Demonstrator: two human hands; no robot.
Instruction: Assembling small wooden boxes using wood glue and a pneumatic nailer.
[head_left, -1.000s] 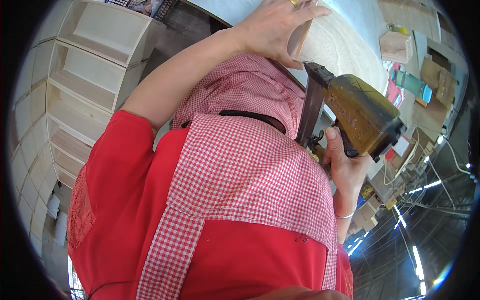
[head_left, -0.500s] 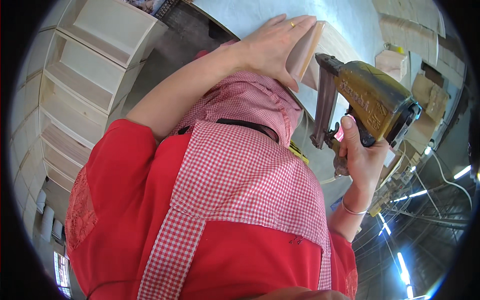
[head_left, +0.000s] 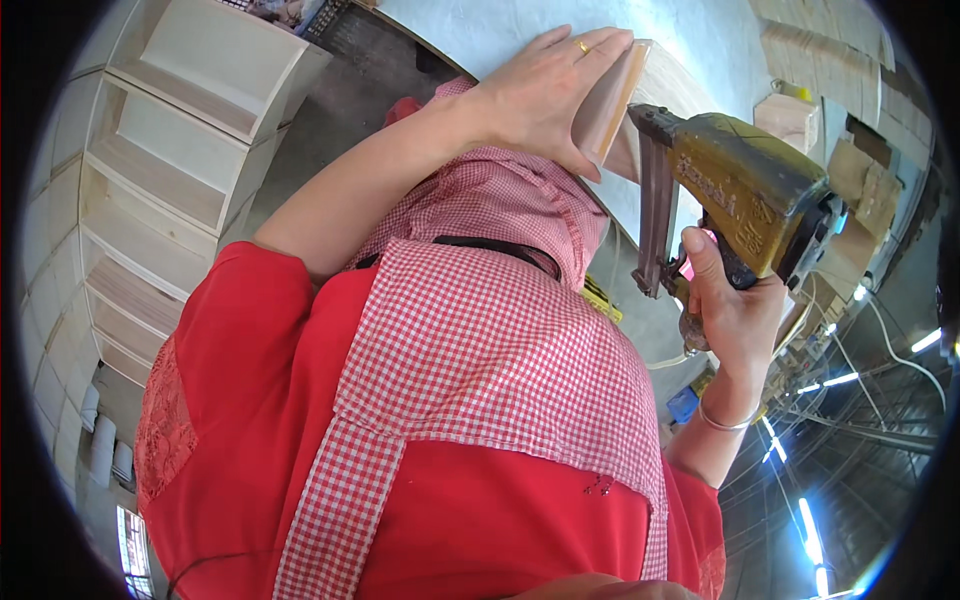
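My left hand (head_left: 535, 100) spans the near side of a small pale wooden box (head_left: 665, 85) on the worktop, fingers at its far corner and thumb at its near corner, holding it. My right hand (head_left: 735, 310) is wrapped round the handle of a yellow-and-black pneumatic nail gun (head_left: 735, 190), thumb up along its back. The gun's nose is at the box's right edge; whether it touches the wood is hard to tell. Its long dark magazine (head_left: 655, 215) slants down towards me. Part of the box is hidden behind my left hand and the gun.
Pale-blue worktop (head_left: 450, 25) lies ahead. Stacked open wooden boxes (head_left: 165, 165) stand at the left. More wooden pieces (head_left: 785, 120) and boards (head_left: 820, 60) lie at the far right. A pale hose (head_left: 668, 362) hangs near the gun's handle. A dark crate (head_left: 325, 18) is at the far left.
The nail gun's rear and my right hand have shifted slightly to the right and down, its nose staying by the box's edge. My left hand keeps its place on the box.
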